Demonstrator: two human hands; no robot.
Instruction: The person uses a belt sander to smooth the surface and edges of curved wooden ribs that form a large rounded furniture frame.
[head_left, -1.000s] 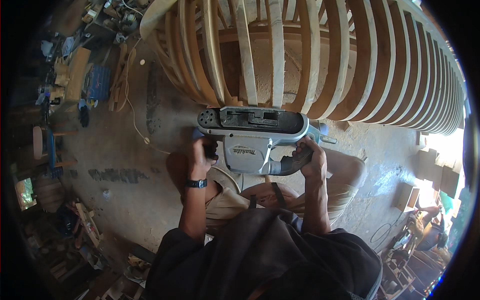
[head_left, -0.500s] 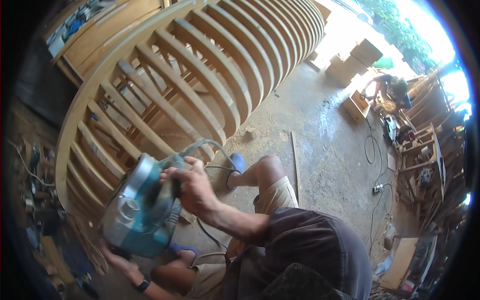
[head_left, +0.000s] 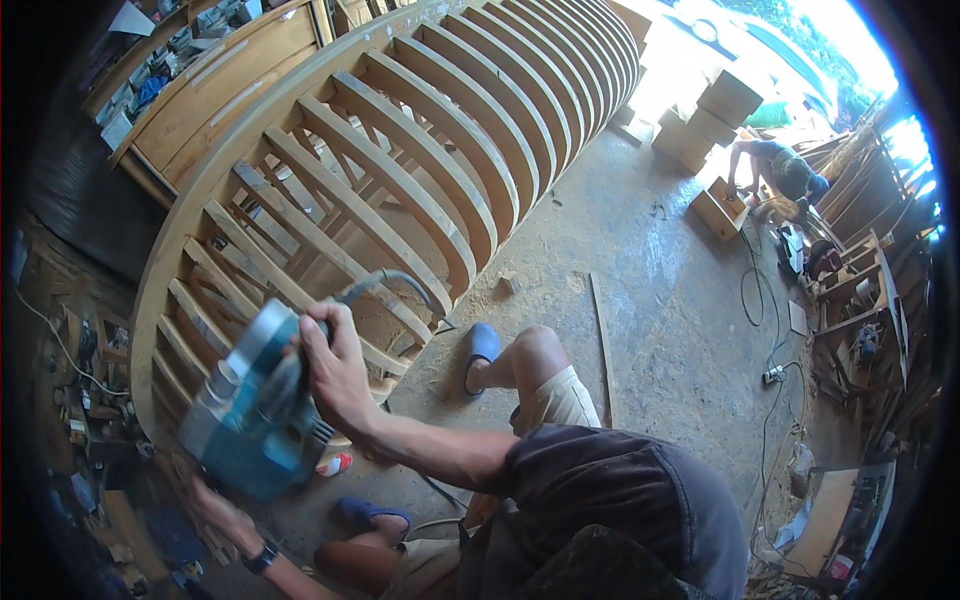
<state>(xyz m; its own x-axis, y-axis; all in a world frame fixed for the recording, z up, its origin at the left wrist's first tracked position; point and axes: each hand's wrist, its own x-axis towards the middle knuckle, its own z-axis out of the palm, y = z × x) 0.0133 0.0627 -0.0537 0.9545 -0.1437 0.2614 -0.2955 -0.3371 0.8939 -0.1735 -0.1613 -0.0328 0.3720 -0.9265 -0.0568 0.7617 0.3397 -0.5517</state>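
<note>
A teal and silver belt sander (head_left: 262, 410) is tilted over the near end of a large curved wooden frame with many ribs (head_left: 400, 180). My right hand (head_left: 338, 368) is closed around its rear handle, and a cord loops away from there. Beside the sander's lower edge is my left hand (head_left: 222, 520), with a dark watch on the wrist. Its fingers look stretched out along the sander's side, though blurred; whether they touch the tool or the wood I cannot tell. The sander's underside is hidden.
My feet in blue clogs (head_left: 482, 352) stand by the frame. A thin wood strip (head_left: 604, 345) lies on the dusty floor. Cables and a power strip (head_left: 774, 374) run at the right. Another person (head_left: 790, 175) bends over a wooden box (head_left: 718, 210). Scrap wood lines both sides.
The sander and both my hands have shifted slightly left along the frame's near end. A small red and white object now shows beneath the sander. The other person's arm has moved.
</note>
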